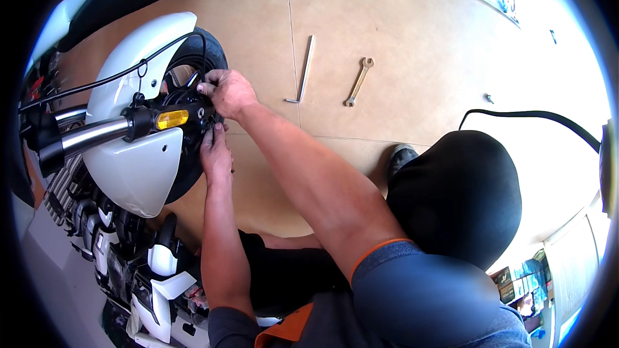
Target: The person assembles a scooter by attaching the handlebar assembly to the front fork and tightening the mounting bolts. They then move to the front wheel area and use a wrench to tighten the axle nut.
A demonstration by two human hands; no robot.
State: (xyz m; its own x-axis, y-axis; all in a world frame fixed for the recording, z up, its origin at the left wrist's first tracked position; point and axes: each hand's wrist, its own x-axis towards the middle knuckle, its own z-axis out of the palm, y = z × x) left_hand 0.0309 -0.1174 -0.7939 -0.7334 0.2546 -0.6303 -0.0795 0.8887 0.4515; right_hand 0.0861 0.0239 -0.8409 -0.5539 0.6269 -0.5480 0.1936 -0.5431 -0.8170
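Hands work at the front wheel (193, 64) of a white motorcycle, beside the fork leg (97, 134) with its amber reflector (172, 118): the right hand (227, 92) has its fingers curled on a dark part near the hub, and the left hand (215, 152) presses there from below, but what each one holds I cannot tell. A long hex key (304, 71) and an open-end wrench (359, 82) lie apart on the brown floor (412, 38), not in use, so I judge the work at the wheel is not finished, with the wheel mounted under the white fender (138, 51).
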